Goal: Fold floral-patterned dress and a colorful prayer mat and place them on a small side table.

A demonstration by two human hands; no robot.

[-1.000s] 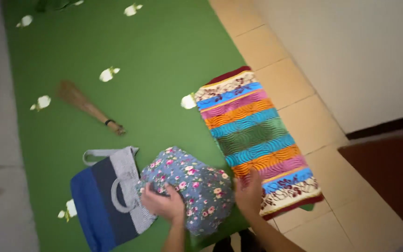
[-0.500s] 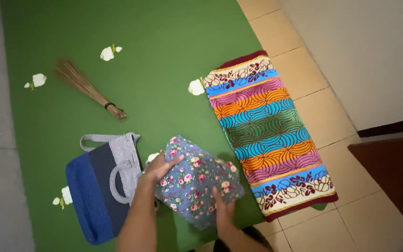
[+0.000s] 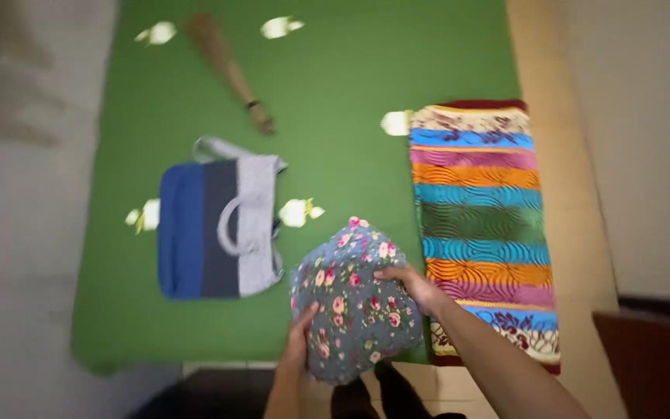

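A folded grey-blue cloth with small pink flowers [image 3: 354,306] is held over the near edge of the green mat [image 3: 335,85]. My left hand [image 3: 301,335] grips its lower left edge. My right hand [image 3: 411,285] grips its right side, fingers curled over the top. A blue, dark and grey striped woven bag [image 3: 215,227] with loop handles lies flat to the left of the cloth. A long folded cloth with bright wavy stripes [image 3: 482,225] lies to the right.
A small hand broom [image 3: 230,70] of brown fibres lies at the far end of the mat. White flower prints dot the mat. Beige floor tiles [image 3: 548,70] run along the right, grey floor on the left, a dark brown surface [image 3: 657,365] at bottom right.
The view has swung, so the mat now runs straight up the frame. The floral cloth has been lifted and shifted toward the near edge, with both hands now gripping its sides.
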